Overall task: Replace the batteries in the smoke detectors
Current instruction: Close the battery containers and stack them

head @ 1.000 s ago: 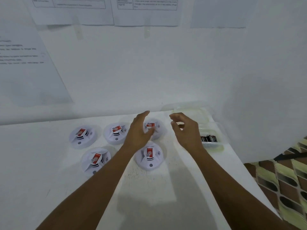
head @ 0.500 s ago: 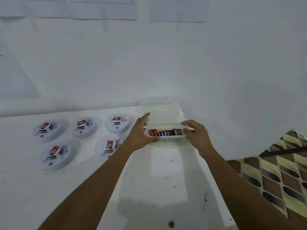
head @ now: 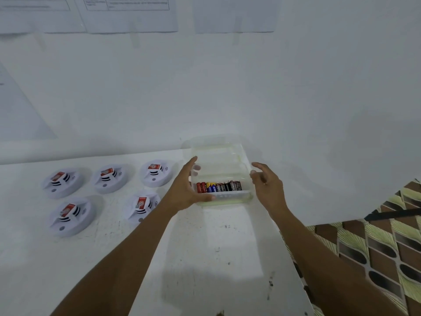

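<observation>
Several white round smoke detectors (head: 110,177) lie on the white table (head: 205,258) at the left, each with a red-and-white battery (head: 141,202) showing in its back. To their right stands a clear plastic container (head: 227,197) with its lid folded back. A row of small batteries (head: 218,187) lies along its front wall. My left hand (head: 184,192) holds the container's left side, thumb curled round the front corner. Relaxed, with fingers spread, my right hand (head: 267,187) hovers just beside the right wall and holds nothing.
The table's right edge (head: 293,254) runs close to my right arm, with a patterned floor (head: 376,252) beyond it. White walls close in behind and to the right of the container. Printed sheets (head: 127,14) hang on the back wall.
Both hands left the detectors and went right to the container. My right hand, which touched its right wall half a second ago, now sits slightly off it.
</observation>
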